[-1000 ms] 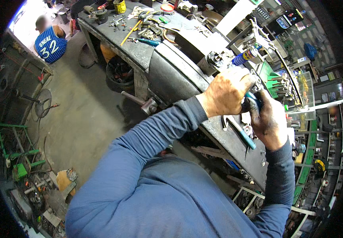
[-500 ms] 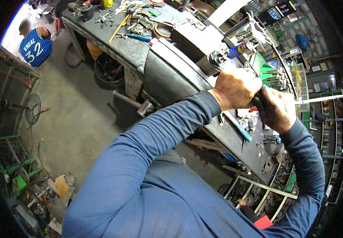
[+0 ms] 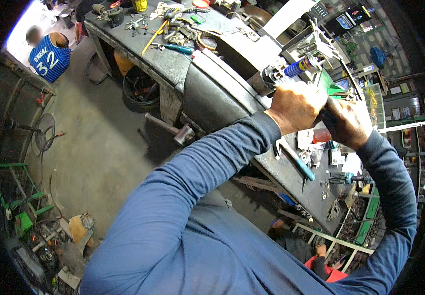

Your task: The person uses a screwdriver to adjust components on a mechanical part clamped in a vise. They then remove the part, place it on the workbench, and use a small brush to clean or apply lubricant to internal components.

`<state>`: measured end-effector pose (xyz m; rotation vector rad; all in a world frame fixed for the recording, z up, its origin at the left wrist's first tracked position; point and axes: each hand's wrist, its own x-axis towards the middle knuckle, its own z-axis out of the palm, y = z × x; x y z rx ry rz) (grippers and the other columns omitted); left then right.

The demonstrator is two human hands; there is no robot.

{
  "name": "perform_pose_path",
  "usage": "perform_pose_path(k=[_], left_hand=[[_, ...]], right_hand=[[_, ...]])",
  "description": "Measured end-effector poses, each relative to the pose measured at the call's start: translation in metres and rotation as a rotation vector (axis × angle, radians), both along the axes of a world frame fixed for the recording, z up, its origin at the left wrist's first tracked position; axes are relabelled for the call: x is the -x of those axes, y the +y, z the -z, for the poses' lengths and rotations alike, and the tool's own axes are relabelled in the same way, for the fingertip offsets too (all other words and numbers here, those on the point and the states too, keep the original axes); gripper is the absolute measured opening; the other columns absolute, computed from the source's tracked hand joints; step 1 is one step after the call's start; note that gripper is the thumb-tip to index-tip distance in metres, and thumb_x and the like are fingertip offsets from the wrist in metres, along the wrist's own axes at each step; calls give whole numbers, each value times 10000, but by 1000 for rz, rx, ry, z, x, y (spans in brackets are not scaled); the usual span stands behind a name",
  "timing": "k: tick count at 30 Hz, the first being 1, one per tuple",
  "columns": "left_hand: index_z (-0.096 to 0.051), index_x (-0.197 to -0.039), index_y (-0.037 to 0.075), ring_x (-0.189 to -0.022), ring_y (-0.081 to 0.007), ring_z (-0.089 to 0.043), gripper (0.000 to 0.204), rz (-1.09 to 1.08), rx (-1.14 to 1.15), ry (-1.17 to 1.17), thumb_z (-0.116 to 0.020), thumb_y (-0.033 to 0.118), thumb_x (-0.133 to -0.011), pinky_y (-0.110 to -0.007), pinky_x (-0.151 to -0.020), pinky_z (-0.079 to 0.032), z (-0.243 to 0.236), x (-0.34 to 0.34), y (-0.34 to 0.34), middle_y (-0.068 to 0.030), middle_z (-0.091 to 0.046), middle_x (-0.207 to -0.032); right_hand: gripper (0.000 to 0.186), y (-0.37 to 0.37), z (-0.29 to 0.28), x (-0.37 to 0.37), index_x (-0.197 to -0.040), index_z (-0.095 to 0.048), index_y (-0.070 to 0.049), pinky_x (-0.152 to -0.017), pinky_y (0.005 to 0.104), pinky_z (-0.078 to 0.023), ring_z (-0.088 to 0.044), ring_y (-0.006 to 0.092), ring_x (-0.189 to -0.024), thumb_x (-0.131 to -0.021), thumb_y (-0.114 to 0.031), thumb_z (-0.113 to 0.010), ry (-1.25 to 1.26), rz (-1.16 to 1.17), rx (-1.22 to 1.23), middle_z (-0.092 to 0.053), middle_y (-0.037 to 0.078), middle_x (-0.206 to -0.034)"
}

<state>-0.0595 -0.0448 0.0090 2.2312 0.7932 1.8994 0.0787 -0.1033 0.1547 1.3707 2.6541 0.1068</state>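
Note:
Both my hands are closed tight, side by side, above the cluttered metal workbench [image 3: 281,177]. My left hand [image 3: 296,105] is a fist, and what it grips is mostly hidden under the fingers. My right hand [image 3: 347,123] touches it from the right. Between the two hands a short piece of a dark-handled tool [image 3: 326,116] shows, gripped by both. Just behind my left hand are a round metal part [image 3: 271,74] and a blue spray can [image 3: 301,65]. A blue-handled tool [image 3: 298,164] lies on the bench below my hands.
A big dark curved metal body [image 3: 212,93] sits on the bench to the left. A hammer [image 3: 173,130] sticks out below it. A person in a blue jersey [image 3: 50,56] sits far left. Another person in red [image 3: 325,260] crouches under the bench. Green frames [image 3: 15,196] stand on the floor.
My right hand has risen and closed in against my left hand. The blue tool seen in it earlier is now mostly covered. The view has tilted slightly.

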Motion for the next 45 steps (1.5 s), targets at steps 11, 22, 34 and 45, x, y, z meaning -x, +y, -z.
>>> perform_pose_path(k=[11, 22, 34, 45], left_hand=[[-666, -804, 181, -625, -222, -683, 116, -14, -155, 54, -639, 293, -821, -391, -551, -517, 7, 13, 3, -22, -648, -715], [-648, -817, 148, -657, -243, -696, 129, 30, -19, 27, -683, 268, -786, -397, -568, -521, -1, 14, -6, -40, -670, -769], [-687, -810, 159, -584, -253, -686, 62, -85, 9, 133, -658, 205, -781, -412, -536, -529, 1, 0, 6, -47, -664, -655], [-629, -769, 203, -703, -280, -662, 278, 243, -153, 185, -782, 369, -607, -455, -653, -508, 11, 52, -2, -36, -615, -695]], right_hand=[[152, -32, 32, 19, -923, -606, -127, -558, 439, -534, -680, 349, -632, -907, -241, -704, 64, 138, -304, -670, 111, -747], [84, -20, 4, 24, -962, -646, -146, -544, 402, -544, -704, 284, -624, -884, -158, -676, -80, 56, -187, -720, 73, -773], [170, 10, 16, -11, -995, -610, -124, -529, 407, -522, -677, 301, -619, -901, -227, -707, 25, -113, -218, -678, 69, -739], [209, -81, 51, 97, -940, -592, -88, -544, 420, -532, -691, 324, -626, -940, -282, -672, -102, 469, -378, -665, 136, -749]])
